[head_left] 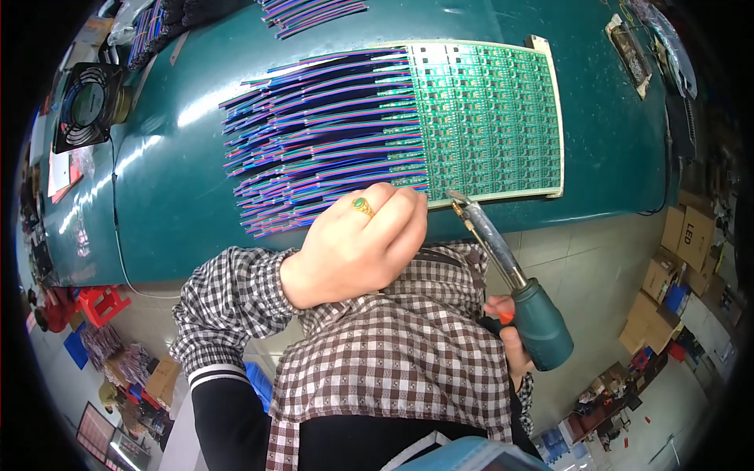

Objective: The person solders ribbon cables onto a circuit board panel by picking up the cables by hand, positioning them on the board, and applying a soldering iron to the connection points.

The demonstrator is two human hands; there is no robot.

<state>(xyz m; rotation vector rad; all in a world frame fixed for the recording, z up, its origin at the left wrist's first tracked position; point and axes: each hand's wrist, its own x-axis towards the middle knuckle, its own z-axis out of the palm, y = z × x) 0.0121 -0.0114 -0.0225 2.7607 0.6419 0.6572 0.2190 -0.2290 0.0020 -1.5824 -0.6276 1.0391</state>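
The circuit-board panel (495,118) lies flat by the tabletop's (613,173) near edge, and the person's left hand (361,243) is right at its near left corner. Its fingers are curled and drawn together, tips turned down where the last of the coloured wires (314,141) meet the board; whether they pinch one, I can't tell from here. The right hand (514,353), out past the tabletop's near edge, is wrapped around the handle of a soldering iron (503,255), though its fingers are largely hidden behind it. The iron slants up to the panel's near edge, its tip just to the right of the left fingers.

The panel is thin, green and shiny, divided into rows of small units within a pale border. The wires are slim flat strips in blue, red, green and black, fanned toward the tabletop's left end. The iron has a smooth, bulky dark-green handle, a scuffed metal shaft and a brass-coloured tube alongside. A gold ring (362,206) with an oval green stone sits on the left hand, above a checked, gathered cloth sleeve (228,294).
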